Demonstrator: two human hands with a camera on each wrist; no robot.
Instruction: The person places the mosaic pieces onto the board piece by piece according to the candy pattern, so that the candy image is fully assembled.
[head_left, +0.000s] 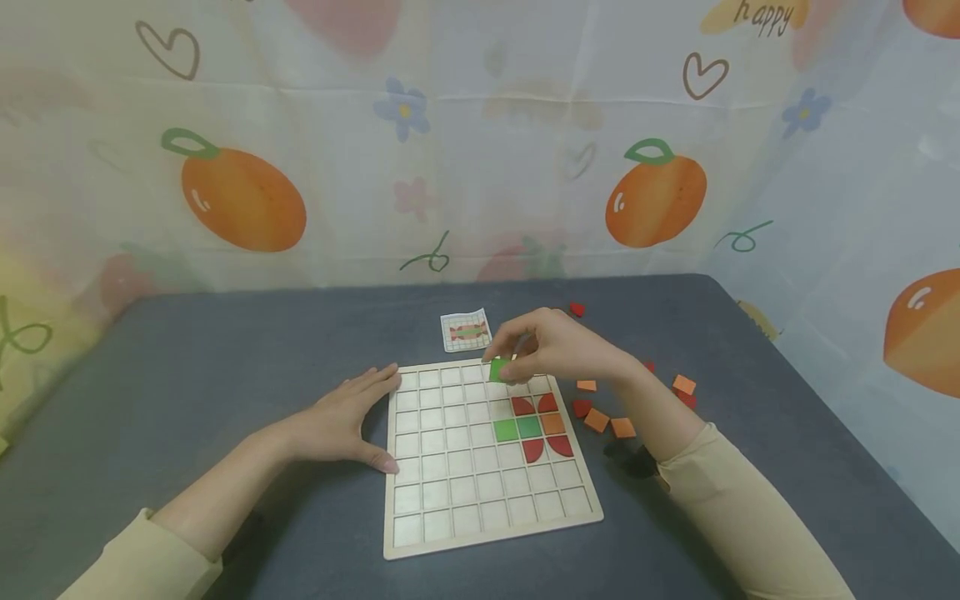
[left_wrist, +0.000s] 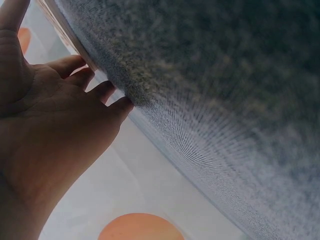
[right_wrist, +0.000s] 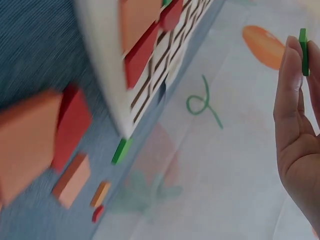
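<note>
Sleeves (head_left: 750, 517) are flanking a board (head_left: 437, 490); above, right hand (head_left: 557, 345) is pinching a green tile (head_left: 496, 370) at its fingertips; left hand (head_left: 332, 427), spread, is touching the edge.

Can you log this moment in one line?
right hand: pinches green tile above board | left hand: at board's left edge | on board: red pieces, orange piece, green pieces
</note>
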